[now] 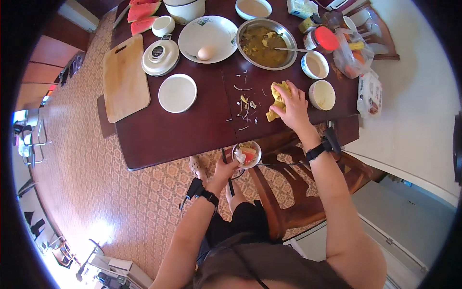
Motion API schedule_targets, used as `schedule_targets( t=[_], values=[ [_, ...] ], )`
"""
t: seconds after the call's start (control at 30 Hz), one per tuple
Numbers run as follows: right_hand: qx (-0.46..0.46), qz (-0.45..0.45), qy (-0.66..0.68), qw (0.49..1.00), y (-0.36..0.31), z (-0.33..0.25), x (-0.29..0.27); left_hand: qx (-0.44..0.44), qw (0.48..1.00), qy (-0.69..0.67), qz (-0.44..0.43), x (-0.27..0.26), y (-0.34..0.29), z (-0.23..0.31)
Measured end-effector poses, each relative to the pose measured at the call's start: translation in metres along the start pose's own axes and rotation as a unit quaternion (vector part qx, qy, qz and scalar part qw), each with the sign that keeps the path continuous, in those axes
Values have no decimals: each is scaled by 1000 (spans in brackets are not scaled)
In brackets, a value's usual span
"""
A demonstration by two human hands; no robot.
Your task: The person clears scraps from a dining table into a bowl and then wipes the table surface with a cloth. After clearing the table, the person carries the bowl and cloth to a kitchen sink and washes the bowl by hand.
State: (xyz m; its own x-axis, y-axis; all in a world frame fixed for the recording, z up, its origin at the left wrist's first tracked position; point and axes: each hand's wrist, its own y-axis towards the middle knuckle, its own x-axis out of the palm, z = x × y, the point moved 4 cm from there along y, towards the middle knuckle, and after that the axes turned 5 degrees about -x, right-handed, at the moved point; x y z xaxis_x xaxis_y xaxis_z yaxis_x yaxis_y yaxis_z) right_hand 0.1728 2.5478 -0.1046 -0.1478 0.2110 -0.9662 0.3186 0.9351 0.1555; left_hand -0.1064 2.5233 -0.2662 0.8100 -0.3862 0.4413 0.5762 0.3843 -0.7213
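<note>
The yellow cloth [275, 103] lies bunched on the worktop [202, 127], near its front edge, just right of the scattered scraps [244, 99] and beside a pale bowl [322, 95]. The right hand [294, 107] presses down from above, its grip closed over the folds. The cloth looks light, soft and limp, so it should crumple without harm but hold no shape of its own; it is best taken by the thick middle of the bunch, palm over it and loose ends tucked under. Whether it is damp I cannot tell. The left hand [226, 171] has its grip clamped on the left side of a small bowl [259, 156], just off the worktop's near edge, with reddish, yellow and whitish bits inside. That bowl seems stiff and fairly light, probably smooth enough to slip and perhaps breakable, so a firm hold at rim and wall, with fingers beneath, would keep it level and its loose contents in.
</note>
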Motion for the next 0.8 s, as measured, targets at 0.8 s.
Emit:
schedule_targets(
  t=[0.8],
  values=[
    [-13, 85, 64, 994, 26, -28, 43, -62, 998, 15, 26, 10, 12, 7]
  ],
)
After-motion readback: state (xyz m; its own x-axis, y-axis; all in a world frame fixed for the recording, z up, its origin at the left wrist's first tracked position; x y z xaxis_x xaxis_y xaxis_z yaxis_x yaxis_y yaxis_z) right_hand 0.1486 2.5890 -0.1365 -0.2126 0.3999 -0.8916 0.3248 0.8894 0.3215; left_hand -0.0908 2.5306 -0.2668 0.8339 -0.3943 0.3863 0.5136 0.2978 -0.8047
